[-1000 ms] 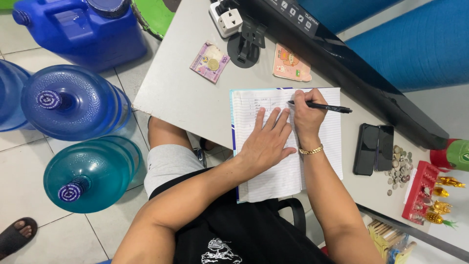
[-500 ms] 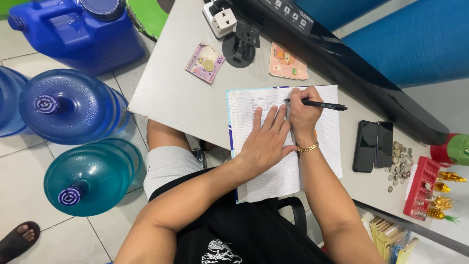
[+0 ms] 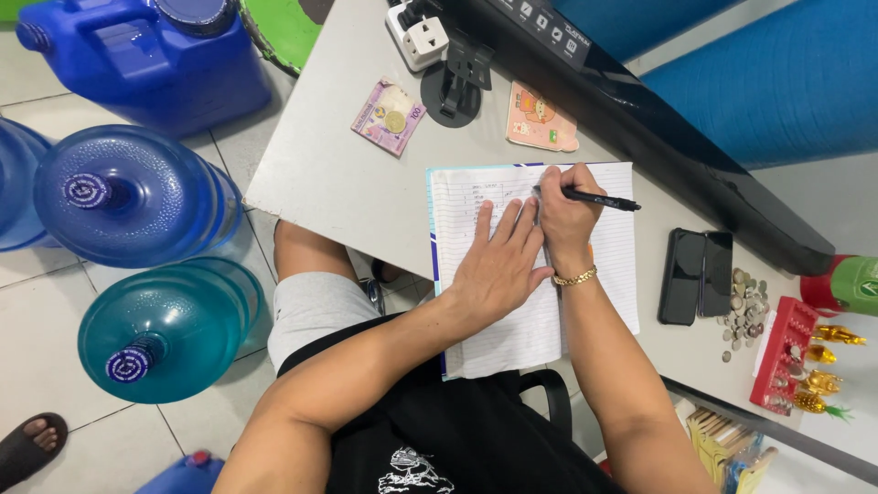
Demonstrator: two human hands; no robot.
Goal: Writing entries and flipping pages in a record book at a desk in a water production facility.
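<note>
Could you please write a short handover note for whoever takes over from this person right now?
Right hand: grips a black pen, tip on the upper lines of the open lined notebook.
Left hand: flat on the page, palm down, holding the notebook steady beside the right hand.
Notebook lies on the grey table, its lower edge hanging over the near side towards the person's lap.
Done: a few short lines are written at the top of the page.
Left: the rest of the page is blank.
Nearby: two dark phones and a pile of coins to the right; a banknote with a coin on it beyond.
</note>
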